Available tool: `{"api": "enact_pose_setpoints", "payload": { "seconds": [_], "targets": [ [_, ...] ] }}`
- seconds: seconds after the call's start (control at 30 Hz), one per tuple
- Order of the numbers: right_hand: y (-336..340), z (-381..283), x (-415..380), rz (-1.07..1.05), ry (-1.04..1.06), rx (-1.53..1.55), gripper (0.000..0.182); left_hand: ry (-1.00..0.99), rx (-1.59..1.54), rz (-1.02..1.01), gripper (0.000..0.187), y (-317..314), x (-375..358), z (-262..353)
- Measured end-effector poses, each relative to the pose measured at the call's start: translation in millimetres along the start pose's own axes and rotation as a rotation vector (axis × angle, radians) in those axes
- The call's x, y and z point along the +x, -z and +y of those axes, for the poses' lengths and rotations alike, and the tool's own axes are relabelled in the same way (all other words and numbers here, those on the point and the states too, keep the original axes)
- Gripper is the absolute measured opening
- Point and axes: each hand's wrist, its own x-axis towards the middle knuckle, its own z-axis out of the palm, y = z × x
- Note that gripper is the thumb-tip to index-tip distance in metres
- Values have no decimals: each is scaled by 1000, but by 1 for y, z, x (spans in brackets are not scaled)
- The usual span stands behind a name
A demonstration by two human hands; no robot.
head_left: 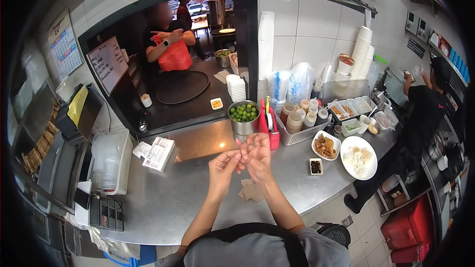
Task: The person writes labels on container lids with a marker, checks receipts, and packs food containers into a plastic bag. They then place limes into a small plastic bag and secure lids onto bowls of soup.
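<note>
Above the steel counter, my left hand [225, 169] and my right hand [258, 160] meet, with fingertips pinched together. Anything between them is too small to make out. Just beyond my fingers stands a steel pot of green limes [244, 113]. A red holder [268, 123] with a green-yellow item sticking up is beside the pot. Below my right wrist, a crumpled brown napkin [252, 191] lies on the counter. To the right are a small dish of dark sauce [315, 166], a square bowl of brown food [324, 145] and an oval plate of rice [358, 158].
A grey basket [303, 135] holds several sauce bottles. On the left sit a white box [159, 154] and a bin of plastic containers [110, 163]. Through the hatch, a person holds a red bag [174, 58] behind a round black tray [182, 87]. Another person [420, 104] works at right.
</note>
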Motion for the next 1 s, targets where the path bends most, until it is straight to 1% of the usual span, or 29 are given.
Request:
{"api": "enact_pose_setpoints", "payload": {
  "seconds": [0.17,0.37,0.47,0.83,0.93,1.0],
  "targets": [
    [4,6,-3,-5,71,-156,50,-2,6,14,14,2,-1,0],
    [9,1,-5,-112,192,-424,49,-32,107,34,12,-1,-1,3],
    [8,-3,-8,-132,189,-498,50,-39,111,7,10,5,-2,0],
    [12,-7,-9,-110,152,-414,52,-21,118,-88,11,9,0,-1],
    [11,-7,-10,-128,143,-444,52,-55,223,-70,11,13,-1,-4],
    [10,-8,-11,-151,139,-480,51,-132,356,-49,9,11,-2,2]
  ]
}}
